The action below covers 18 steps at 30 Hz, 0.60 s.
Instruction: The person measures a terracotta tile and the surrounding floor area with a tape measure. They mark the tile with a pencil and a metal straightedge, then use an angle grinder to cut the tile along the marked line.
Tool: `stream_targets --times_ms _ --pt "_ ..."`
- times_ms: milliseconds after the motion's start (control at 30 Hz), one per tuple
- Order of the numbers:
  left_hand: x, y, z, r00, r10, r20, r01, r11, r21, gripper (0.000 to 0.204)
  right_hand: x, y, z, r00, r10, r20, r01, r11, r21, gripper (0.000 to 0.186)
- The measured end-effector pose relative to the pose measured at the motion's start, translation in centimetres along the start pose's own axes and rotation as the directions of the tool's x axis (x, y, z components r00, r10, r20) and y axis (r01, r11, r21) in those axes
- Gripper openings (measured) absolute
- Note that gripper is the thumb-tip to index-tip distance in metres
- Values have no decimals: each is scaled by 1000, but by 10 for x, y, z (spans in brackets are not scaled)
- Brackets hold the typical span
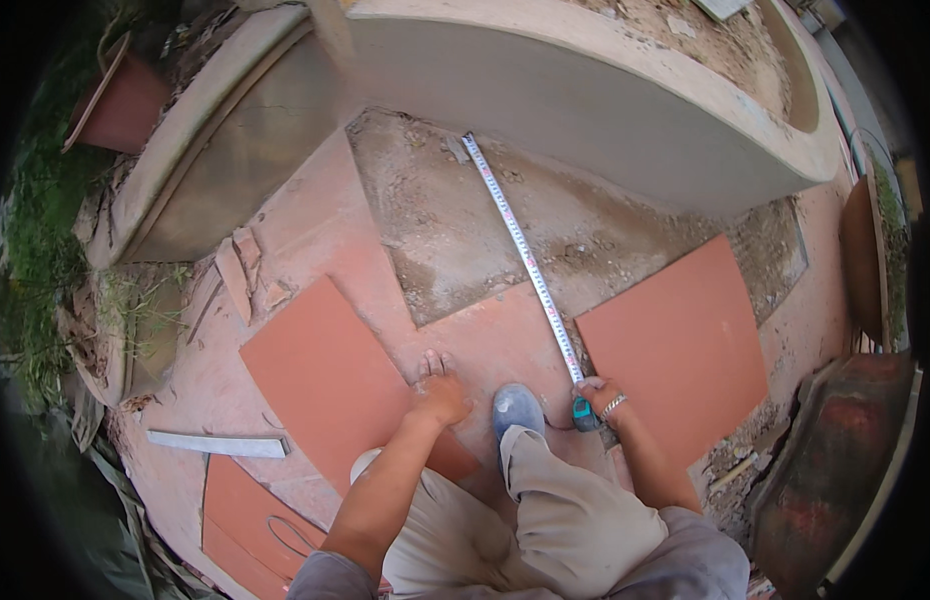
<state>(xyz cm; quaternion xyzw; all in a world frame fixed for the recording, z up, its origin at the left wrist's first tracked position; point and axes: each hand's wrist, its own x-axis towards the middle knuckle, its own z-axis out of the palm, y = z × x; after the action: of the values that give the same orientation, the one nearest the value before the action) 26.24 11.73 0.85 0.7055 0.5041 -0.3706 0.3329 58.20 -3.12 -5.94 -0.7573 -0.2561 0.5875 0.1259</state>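
My right hand is closed around the teal and black case of a tape measure. Its white blade runs out straight across a bare, untiled patch of rough ground, its far end close to the foot of a curved wall. Beside my left knee, my left hand reaches down with fingers stretched out, holding nothing. It is over the right edge of a large reddish tile; whether it presses on the tile or the floor I cannot tell. Another such tile lies to the right, partly over the bare ground.
A low curved planter wall bounds the far side. At left lie broken tile pieces, a pale metal bar and more reddish tile with a wire loop. A dark, stained trough-like object stands at right. A flowerpot sits far left.
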Motion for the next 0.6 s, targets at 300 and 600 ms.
stream_targets --times_ms 300,600 --pt "-1 1 -3 1000 -14 2 15 999 -32 108 -8 -13 -2 1000 17 -2 -17 1000 0 32" --pt "1 1 -4 1000 3 1 -3 1000 4 108 0 -3 -2 999 38 -12 -38 999 -13 33"
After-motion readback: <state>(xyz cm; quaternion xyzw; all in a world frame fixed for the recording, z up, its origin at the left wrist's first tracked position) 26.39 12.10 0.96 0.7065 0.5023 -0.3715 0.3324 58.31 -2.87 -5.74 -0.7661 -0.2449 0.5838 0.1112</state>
